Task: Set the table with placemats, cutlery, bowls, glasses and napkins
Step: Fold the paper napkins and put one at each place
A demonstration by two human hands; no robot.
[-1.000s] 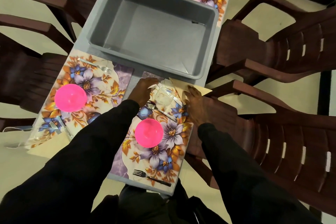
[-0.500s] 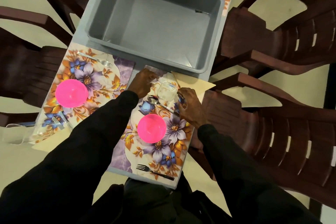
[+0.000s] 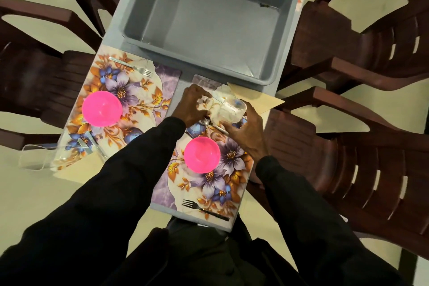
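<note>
Glass (image 3: 232,109) in the right grip (image 3: 248,130): clear. Placemat (image 3: 222,183) under the grip: purple, blue and orange flowers on cream, purple marbled edge. Bowl (image 3: 202,154) just nearer than the grip: pink. Napkin (image 3: 264,101) right of the grip: beige. Tub (image 3: 146,14) beyond the grip: grey.

A deep grey plastic tub (image 3: 209,30) is in the upper middle. Dark brown plastic chairs (image 3: 371,169) stand around it on a pale floor (image 3: 34,193).

No readable text, labels, brands, numbers or signs anywhere in view.
</note>
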